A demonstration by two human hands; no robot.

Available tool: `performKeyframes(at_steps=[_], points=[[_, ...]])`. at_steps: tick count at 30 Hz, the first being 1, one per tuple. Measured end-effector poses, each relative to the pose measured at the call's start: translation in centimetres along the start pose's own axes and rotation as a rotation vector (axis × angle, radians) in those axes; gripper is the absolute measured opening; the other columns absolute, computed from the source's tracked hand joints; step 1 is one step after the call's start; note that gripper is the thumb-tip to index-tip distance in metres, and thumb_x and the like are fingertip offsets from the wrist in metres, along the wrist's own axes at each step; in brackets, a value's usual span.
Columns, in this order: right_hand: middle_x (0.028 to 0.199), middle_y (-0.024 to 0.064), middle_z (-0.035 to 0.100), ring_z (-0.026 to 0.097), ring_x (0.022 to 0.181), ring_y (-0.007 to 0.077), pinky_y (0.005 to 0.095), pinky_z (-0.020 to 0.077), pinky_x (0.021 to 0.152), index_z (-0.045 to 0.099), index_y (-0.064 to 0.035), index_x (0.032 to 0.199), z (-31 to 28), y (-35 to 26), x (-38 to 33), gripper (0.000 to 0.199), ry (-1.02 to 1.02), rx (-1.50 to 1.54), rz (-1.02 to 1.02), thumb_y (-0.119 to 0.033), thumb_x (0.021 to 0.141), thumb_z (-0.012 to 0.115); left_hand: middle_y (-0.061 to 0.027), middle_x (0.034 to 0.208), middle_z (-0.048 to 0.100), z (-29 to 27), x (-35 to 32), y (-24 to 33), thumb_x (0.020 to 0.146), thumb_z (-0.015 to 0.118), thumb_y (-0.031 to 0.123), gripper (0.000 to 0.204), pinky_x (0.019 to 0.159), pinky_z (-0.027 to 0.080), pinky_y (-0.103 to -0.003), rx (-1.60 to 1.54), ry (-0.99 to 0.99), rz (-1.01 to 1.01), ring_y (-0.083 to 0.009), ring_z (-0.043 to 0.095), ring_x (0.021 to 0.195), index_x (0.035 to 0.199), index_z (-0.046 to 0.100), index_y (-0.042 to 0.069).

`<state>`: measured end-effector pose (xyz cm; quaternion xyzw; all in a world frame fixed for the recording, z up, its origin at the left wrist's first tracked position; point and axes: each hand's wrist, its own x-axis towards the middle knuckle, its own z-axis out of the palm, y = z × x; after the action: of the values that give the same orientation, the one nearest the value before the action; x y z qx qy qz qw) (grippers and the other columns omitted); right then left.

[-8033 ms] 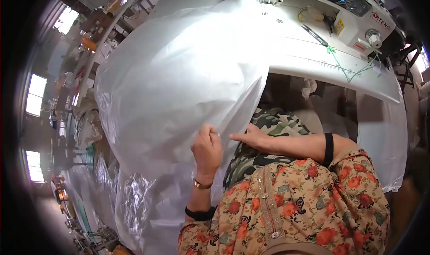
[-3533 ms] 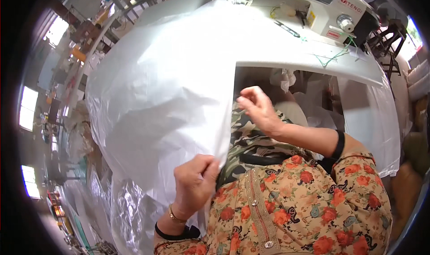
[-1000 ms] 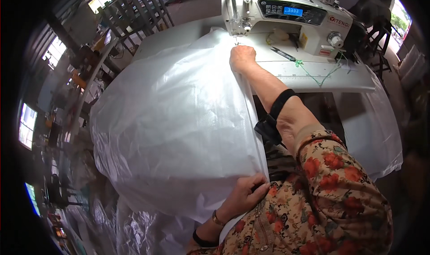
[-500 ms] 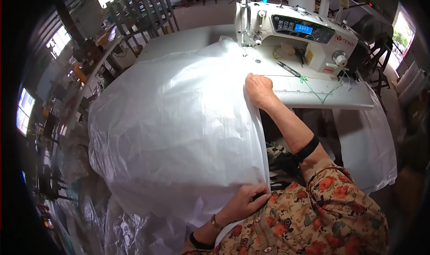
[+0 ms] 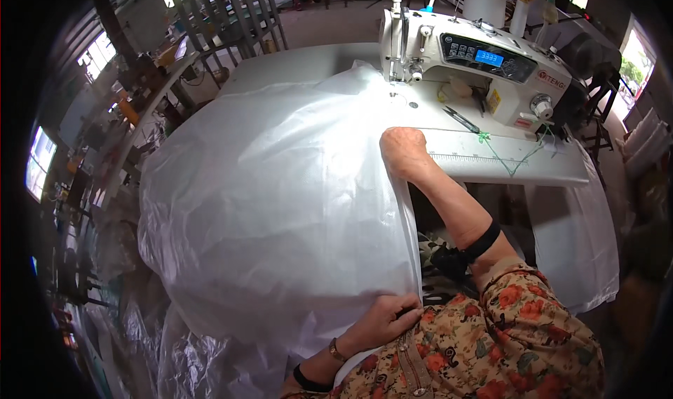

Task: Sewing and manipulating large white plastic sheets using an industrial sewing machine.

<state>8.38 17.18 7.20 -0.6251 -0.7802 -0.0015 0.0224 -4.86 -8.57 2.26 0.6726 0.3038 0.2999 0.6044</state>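
A big sheet of white translucent woven plastic fabric (image 5: 273,210) billows over the sewing table and my lap. My right hand (image 5: 401,151) is stretched forward, gripping the fabric's right edge on the white table top (image 5: 505,166), a little short of the needle. My left hand (image 5: 382,316) pinches the same edge close to my body, near my floral sleeve. A white industrial sewing machine (image 5: 477,55) with a lit blue display stands at the far side of the table; the fabric's far tip lies by its needle area (image 5: 401,83).
Small scissors (image 5: 461,120) and green thread (image 5: 515,162) lie on the table by the machine. More white fabric (image 5: 575,245) hangs off the table's right side. Crumpled clear plastic (image 5: 182,357) piles at lower left. Metal racks (image 5: 231,13) and workshop clutter stand to the left.
Over the last second my right hand slid back along the fabric edge from near the needle toward me. The left hand kept its grip by my body. Earlier, both hands were lining up the edge over my lap.
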Motion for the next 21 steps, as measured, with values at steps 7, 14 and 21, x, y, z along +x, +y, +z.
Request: performKeyframes(at_steps=[7,14,21], points=[[0.082,0.0149,0.072,0.072,0.078,0.0294,0.0389,0.0553,0.065,0.073,-0.0048,0.079,1.0,1.1,3.3,0.011,0.051,-0.044,-0.051,-0.008,0.073,0.064,-0.0134,0.065,0.052,-0.7,1.5,0.6,0.092,0.059,0.014,0.018,0.056,0.041,-0.031,0.192,0.172,-0.033,-0.0161,0.046,0.057,0.088,0.058,-0.004],[0.080,0.0189,0.071,0.071,0.078,0.0336,0.0413,0.0550,0.065,0.068,0.0011,0.082,1.1,2.2,4.2,0.012,0.186,0.025,-0.023,-0.006,0.077,0.060,-0.0185,0.066,0.055,-0.4,4.4,-0.1,0.087,0.060,0.014,0.015,0.055,0.044,-0.037,0.411,0.269,0.026,-0.0305,0.054,0.055,0.084,0.055,0.000],[0.077,0.0214,0.069,0.070,0.075,0.0342,0.0429,0.0545,0.065,0.059,0.0078,0.092,2.3,1.7,-1.8,0.017,0.179,0.083,-0.008,-0.003,0.079,0.056,-0.0204,0.068,0.056,0.1,2.9,0.3,0.084,0.059,0.012,0.014,0.057,0.045,-0.041,0.479,0.217,-0.026,-0.0382,0.058,0.062,0.080,0.053,0.000]])
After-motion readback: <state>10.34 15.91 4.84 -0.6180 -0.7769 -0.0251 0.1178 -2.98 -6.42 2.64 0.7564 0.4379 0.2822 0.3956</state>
